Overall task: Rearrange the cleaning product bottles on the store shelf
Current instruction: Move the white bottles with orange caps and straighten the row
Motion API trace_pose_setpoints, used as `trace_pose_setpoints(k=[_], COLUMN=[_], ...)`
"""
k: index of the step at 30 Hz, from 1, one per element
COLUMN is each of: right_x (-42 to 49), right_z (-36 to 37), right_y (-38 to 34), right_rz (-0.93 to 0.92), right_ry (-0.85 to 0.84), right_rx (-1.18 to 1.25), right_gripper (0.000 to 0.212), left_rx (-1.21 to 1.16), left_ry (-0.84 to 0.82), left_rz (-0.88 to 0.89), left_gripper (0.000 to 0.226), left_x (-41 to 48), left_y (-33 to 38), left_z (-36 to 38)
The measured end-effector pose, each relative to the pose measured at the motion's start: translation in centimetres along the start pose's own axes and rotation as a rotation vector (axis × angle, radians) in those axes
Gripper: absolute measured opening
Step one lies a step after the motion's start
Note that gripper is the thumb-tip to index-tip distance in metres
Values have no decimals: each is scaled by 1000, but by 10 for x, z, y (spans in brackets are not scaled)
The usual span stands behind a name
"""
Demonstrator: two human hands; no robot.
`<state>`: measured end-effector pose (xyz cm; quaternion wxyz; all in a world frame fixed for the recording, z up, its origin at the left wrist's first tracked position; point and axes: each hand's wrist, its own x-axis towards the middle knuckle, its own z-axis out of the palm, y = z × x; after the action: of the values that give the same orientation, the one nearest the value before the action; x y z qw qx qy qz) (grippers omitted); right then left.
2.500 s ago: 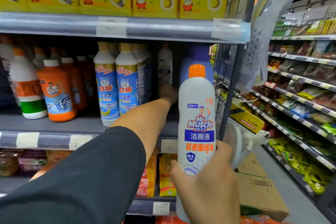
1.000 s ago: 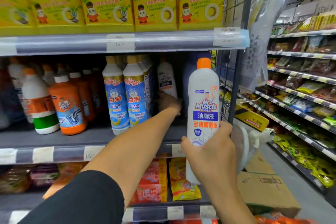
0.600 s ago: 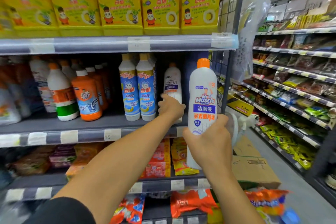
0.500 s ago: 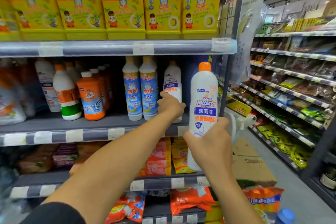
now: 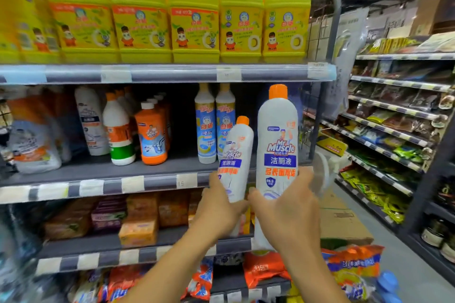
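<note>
Along the aisle-end shelving, the top shelf carries a row of big yellow jugs (image 5: 241, 24) with orange pump tops. The middle shelf (image 5: 152, 183) below holds smaller stock: an orange drain-cleaner bottle (image 5: 151, 135), white bottles beside it, and two blue-labelled bottles (image 5: 205, 125) standing side by side.

Both task bottles are off that shelf, in the air in front of its right end. The right hand (image 5: 288, 211) is wrapped round the lower body of the nearer Mr Muscle bottle (image 5: 277, 150), which is upright. The left hand (image 5: 219, 206) grips the second Mr Muscle bottle (image 5: 236, 155) low down. This one tilts slightly toward the first and sits just beside it.

Both have orange caps on. Their opaque white walls hide the fill level, though as capped stock they are probably full. That would make them fairly weighty. The plastic is likely stiff with a little give, and the glossy labels may be slick. A full-palm hold round the body looks safer than one at the narrow neck or cap.
</note>
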<state>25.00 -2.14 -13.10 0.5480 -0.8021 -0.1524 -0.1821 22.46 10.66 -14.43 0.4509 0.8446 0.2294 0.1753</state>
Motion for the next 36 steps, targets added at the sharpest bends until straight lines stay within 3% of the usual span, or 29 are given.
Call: trace_pose_setpoints(k=[5,10,16,24,36], right_x=[-50,-100,-137,-157,-108], right_z=[72,149,221,268,379], right_y=[-52,-113,-160,-167,-200], right_rz=[-13,-15,-56,-62,-67], right_ry=[-53,-117,-201,-280,-316], right_rx=[80,130,203,217,212], right_gripper=[65,63,60,62,61], left_rx=[-123,-92,-93,-181,-207], left_ry=[220,423,577,705,655], left_rz=[31,53,143,115,82], left_gripper=[82,93,91,92,96], left_x=[-45,-63,-68,-59,-53], left_y=[-71,-126,-167,-207,-243], left_z=[-81,-183,-268,-321,-339])
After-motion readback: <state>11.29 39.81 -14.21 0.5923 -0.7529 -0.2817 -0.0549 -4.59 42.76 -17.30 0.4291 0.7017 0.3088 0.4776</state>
